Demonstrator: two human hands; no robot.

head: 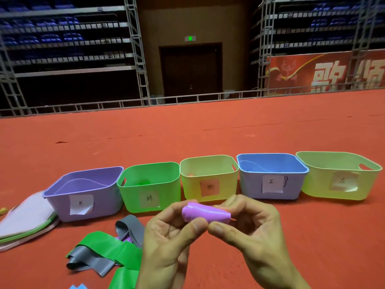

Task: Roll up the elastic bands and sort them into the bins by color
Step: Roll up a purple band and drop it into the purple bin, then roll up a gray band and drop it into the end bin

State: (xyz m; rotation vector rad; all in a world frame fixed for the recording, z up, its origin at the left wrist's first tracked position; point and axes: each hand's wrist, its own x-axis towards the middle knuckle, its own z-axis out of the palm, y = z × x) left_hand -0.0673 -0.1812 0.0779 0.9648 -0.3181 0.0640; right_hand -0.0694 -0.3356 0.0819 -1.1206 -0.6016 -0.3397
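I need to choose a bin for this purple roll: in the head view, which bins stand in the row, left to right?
purple bin → green bin → yellow bin → blue bin → yellow-green bin. The purple roll is held nearer, in front of the row.

Lilac rolled band (205, 213); purple bin (104, 205), green bin (166, 197), yellow bin (227, 186), blue bin (250, 184), yellow-green bin (316, 184); lower left, green band (108, 247), grey band (129, 228); orange-red floor (187, 132).

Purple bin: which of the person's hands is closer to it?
Left. Both hands pinch the purple roll; the left hand is right of and in front of the purple bin, the right hand farther right, nearer the blue bin.
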